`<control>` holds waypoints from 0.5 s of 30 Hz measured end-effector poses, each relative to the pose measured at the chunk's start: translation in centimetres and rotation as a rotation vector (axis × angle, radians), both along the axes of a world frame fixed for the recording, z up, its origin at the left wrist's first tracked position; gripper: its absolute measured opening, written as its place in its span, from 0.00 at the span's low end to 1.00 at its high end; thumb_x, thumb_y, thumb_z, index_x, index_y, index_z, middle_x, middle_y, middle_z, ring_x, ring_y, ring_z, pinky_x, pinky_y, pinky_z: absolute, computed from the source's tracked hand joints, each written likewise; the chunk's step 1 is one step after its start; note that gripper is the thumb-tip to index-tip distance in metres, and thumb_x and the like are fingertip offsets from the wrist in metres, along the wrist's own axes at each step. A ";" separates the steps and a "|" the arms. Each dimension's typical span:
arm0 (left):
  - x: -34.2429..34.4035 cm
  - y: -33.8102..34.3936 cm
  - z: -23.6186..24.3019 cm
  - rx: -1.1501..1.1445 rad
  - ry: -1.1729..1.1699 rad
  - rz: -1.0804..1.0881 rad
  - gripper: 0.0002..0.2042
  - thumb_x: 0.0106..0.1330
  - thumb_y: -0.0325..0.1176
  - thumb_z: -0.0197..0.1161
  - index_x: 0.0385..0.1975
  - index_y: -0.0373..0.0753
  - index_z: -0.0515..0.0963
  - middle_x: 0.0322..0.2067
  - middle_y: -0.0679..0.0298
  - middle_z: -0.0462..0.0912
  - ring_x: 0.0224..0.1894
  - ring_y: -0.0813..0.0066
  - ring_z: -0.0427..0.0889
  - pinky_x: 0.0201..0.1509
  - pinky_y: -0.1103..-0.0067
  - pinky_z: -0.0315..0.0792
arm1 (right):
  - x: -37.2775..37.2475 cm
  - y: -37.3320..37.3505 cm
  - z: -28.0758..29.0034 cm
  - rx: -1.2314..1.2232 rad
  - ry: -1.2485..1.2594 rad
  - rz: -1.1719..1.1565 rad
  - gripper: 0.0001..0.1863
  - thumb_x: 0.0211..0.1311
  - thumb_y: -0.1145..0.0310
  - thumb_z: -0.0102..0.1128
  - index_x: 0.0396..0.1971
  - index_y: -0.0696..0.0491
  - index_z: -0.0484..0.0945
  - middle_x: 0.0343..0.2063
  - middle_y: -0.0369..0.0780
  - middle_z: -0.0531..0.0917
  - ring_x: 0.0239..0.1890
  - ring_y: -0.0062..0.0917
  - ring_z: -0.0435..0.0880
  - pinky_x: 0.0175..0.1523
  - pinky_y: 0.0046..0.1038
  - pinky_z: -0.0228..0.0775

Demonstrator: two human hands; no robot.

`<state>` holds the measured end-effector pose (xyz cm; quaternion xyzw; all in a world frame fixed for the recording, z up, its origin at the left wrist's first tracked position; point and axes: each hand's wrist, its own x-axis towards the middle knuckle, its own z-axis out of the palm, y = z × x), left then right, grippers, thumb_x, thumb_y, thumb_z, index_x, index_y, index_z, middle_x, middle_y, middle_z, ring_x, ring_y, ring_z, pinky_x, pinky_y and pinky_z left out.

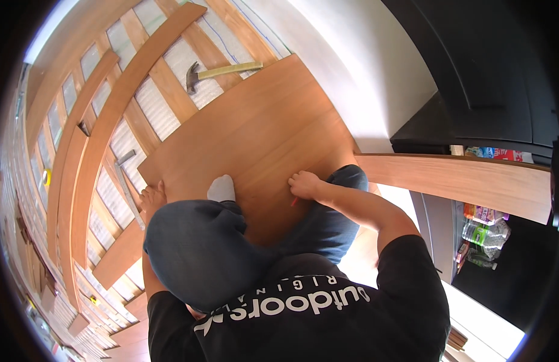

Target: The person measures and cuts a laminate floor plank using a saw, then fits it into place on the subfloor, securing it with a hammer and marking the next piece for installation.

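Note:
I sit on a patch of laid wooden floorboards [249, 133], knees bent, one foot in a pale sock on them. My left hand [153, 198] rests at the boards' left edge, its fingers stretched onto the wood; part of it is hidden behind my knee. Beside my right knee, my right hand [304, 184] is closed on a thin red stick [294, 201], perhaps a pencil, just over the boards. A claw hammer [222, 71] with a yellowish handle lies by the boards' far edge. Left of them lies another hammer [127, 158], nearest my left hand.
Wooden battens [162, 87] over pale sheeting spread ahead and left. Long loose planks [101, 130] lie across them. At right, a plank [460, 178] reaches toward a dark cabinet [485, 72] and plastic bottles [488, 232]. A yellow tape roll [47, 177] sits far left.

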<state>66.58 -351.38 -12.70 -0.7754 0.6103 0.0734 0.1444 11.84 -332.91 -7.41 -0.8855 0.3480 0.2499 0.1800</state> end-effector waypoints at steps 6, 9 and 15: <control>0.7 -2.4 1.2 0.369 -0.038 -0.215 0.33 0.76 0.62 0.50 0.57 0.33 0.78 0.56 0.44 0.82 0.60 0.49 0.82 0.56 0.54 0.80 | -1.3 -2.9 5.6 0.056 -0.167 -0.623 0.15 0.72 0.69 0.51 0.55 0.48 0.77 0.45 0.45 0.87 0.45 0.44 0.88 0.48 0.42 0.82; -0.8 -6.5 4.9 0.692 -0.176 -0.528 0.21 0.76 0.53 0.56 0.59 0.47 0.81 0.57 0.58 0.86 0.57 0.57 0.86 0.55 0.57 0.81 | -3.0 -6.9 14.5 0.134 -0.099 -0.819 0.18 0.72 0.73 0.51 0.60 0.49 0.73 0.49 0.47 0.86 0.42 0.41 0.88 0.44 0.37 0.81; -9.6 -11.9 1.7 0.200 0.173 -0.993 0.14 0.73 0.39 0.56 0.48 0.43 0.85 0.48 0.57 0.86 0.53 0.56 0.84 0.53 0.61 0.80 | -9.1 -9.9 13.8 -0.154 -0.795 -1.418 0.14 0.78 0.67 0.57 0.57 0.56 0.74 0.37 0.42 0.84 0.34 0.29 0.82 0.41 0.34 0.77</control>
